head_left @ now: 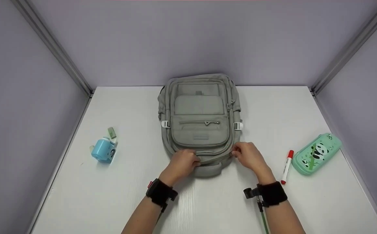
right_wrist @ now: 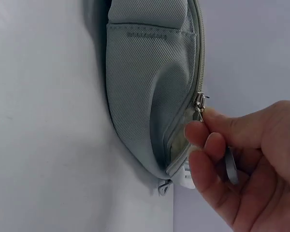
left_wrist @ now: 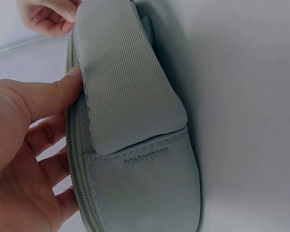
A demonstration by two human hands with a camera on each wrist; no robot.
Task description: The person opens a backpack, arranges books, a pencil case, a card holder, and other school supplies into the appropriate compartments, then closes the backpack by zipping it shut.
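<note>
A grey backpack (head_left: 201, 113) lies flat on the white table (head_left: 136, 195), front side up, its top end towards me. My left hand (head_left: 194, 161) grips the bag's top edge beside the carry handle (left_wrist: 125, 87); the thumb (left_wrist: 63, 89) presses on the zipper seam and the fingers curl under it. My right hand (head_left: 236, 152) is at the top right corner and pinches a metal zipper pull (right_wrist: 200, 102) between thumb and forefinger. Just below the pull, the zipper (right_wrist: 176, 145) gapes a little.
A blue pencil sharpener (head_left: 103, 150) and a small green eraser (head_left: 111, 132) lie left of the bag. A red-capped marker (head_left: 287, 166) and a green panda pencil case (head_left: 318, 153) lie on the right. Lilac walls close the table on three sides.
</note>
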